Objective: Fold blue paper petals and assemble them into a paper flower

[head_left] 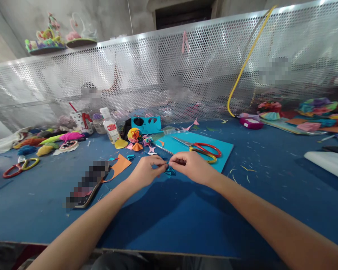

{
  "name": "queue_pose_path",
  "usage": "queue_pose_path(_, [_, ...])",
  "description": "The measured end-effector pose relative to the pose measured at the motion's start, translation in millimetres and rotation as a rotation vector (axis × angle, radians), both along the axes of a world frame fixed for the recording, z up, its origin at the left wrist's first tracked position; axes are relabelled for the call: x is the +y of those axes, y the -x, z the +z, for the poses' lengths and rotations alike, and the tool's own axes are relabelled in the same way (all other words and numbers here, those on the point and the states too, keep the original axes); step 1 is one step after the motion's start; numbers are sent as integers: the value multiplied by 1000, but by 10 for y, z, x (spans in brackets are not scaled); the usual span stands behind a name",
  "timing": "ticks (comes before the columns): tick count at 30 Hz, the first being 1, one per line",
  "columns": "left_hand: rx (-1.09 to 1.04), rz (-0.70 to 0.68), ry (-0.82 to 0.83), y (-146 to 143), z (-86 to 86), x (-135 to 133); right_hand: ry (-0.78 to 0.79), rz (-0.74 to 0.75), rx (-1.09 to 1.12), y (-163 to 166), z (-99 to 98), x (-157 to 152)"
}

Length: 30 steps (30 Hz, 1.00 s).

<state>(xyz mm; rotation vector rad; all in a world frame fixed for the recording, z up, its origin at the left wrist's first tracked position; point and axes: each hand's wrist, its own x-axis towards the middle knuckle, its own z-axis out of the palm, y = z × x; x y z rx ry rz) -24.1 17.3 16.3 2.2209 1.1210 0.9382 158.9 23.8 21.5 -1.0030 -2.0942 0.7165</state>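
Over the blue table, my left hand (148, 170) and my right hand (189, 166) meet fingertip to fingertip. Both are closed in a pinch on a small folded piece of blue paper (170, 171), which is partly hidden by the fingers. Just behind my right hand, scissors (207, 149) with red and yellow handles lie on a light blue sheet (227, 148). Beyond my left hand is a cut orange paper scrap (121, 167). A blue paper bit (131, 157) and an orange paper cone (137, 147) lie near a multicoloured paper ball (135, 135).
A phone (91, 183) lies left of my left forearm. Farther back stand a glue bottle (110, 126) and a patterned cup (81, 122). More scissors (21, 165) and yarn bundles (42, 141) are at left. A perforated metal screen (146, 75) runs behind. A white object (328, 164) is at right.
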Motion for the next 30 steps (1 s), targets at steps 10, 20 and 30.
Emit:
queue_pose_path(10, [-79, 44, 35, 1, 1, 2, -15, -27, 15, -22, 8, 22])
queue_pose_path(20, [-160, 194, -155, -16, 67, -35, -55, 12, 55, -32, 76, -21])
queue_pose_path(30, [-187, 192, -166, -11, 68, -51, -60, 8, 78, -27, 67, -3])
